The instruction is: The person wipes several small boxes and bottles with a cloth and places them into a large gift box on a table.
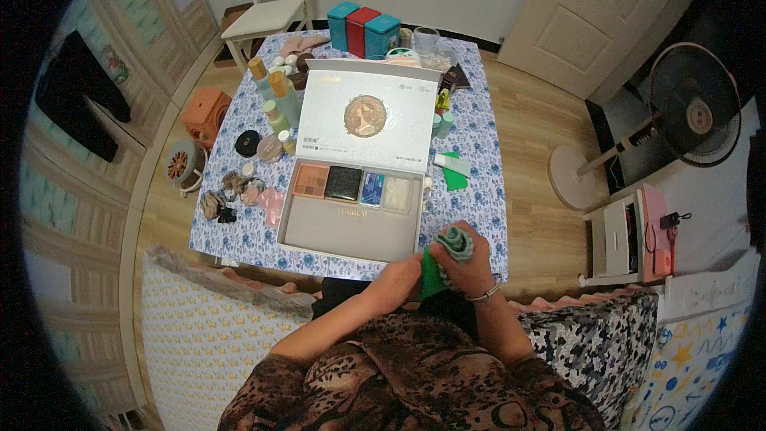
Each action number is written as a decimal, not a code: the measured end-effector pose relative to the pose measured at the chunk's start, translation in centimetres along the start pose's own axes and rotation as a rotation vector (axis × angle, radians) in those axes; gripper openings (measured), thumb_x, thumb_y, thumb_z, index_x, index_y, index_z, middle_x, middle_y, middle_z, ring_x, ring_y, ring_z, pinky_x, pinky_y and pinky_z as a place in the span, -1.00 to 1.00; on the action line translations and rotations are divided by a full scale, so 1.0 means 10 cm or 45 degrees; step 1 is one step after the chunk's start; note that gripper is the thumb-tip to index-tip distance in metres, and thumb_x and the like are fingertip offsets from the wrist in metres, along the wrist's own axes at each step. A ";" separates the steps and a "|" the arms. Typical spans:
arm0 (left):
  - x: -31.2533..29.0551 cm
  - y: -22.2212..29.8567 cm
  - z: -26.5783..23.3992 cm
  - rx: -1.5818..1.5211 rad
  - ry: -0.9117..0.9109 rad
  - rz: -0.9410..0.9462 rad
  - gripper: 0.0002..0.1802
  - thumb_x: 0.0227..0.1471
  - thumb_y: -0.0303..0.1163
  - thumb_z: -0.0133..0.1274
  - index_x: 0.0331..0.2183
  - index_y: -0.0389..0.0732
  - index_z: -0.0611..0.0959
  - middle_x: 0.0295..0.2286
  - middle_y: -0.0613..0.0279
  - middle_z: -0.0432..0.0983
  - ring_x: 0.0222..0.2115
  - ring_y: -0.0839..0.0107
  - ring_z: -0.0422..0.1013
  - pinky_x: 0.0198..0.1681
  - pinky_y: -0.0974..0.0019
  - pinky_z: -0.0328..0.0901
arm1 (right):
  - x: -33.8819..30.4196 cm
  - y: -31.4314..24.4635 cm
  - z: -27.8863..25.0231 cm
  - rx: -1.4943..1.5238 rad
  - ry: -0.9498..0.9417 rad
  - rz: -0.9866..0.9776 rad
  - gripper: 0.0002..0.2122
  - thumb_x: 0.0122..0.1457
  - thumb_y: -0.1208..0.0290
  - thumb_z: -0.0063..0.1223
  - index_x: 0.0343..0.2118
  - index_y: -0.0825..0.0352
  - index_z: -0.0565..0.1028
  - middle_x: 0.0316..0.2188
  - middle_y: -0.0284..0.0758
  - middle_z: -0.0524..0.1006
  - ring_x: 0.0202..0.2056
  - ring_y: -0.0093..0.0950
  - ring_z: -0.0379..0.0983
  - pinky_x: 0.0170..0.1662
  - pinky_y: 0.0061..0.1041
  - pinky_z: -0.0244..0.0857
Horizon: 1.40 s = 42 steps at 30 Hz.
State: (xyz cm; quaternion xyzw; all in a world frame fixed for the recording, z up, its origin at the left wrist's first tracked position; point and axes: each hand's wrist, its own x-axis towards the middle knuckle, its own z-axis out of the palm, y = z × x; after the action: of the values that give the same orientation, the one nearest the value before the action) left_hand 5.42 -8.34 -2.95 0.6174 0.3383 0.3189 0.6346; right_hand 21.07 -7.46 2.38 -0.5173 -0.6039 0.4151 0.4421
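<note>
At the table's near right corner, my right hand [476,266] is closed around a rolled grey-green cloth [455,242], its coiled end facing up. Just left of it, my left hand [399,281] pinches a bright green flat piece [432,273]; whether it is cloth or paper I cannot tell. In front of both hands lies an open white box [351,233] with its lid [331,116] raised. Along the box's far side sit an orange palette [309,181], a black square case [343,184], a blue packet [372,189] and something white in a clear tray [398,193].
Bottles [275,116], a round black compact [247,143] and hair ties [214,204] stand left of the box. To its right, a white tube [452,163] rests on a green piece [456,179]. Behind are blue and red tins [363,29]. A fan [570,178] stands right.
</note>
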 end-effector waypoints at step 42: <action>0.12 0.21 -0.13 -0.327 0.527 0.013 -0.64 -0.20 -0.41 0.13 -0.32 -0.27 0.38 -0.51 0.38 0.34 -0.51 0.63 0.22 -0.43 0.54 0.16 | -0.10 0.20 0.28 0.382 0.094 0.550 -0.63 0.05 0.06 -0.13 -0.35 0.35 0.36 -0.55 -0.38 0.40 -0.50 -0.57 0.29 -0.39 -0.53 0.19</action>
State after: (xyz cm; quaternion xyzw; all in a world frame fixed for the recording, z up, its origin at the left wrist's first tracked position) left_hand 5.05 -6.52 -0.94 0.4549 0.4149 0.4823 0.6232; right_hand 18.93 -8.35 -0.42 -0.5776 -0.3948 0.5655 0.4366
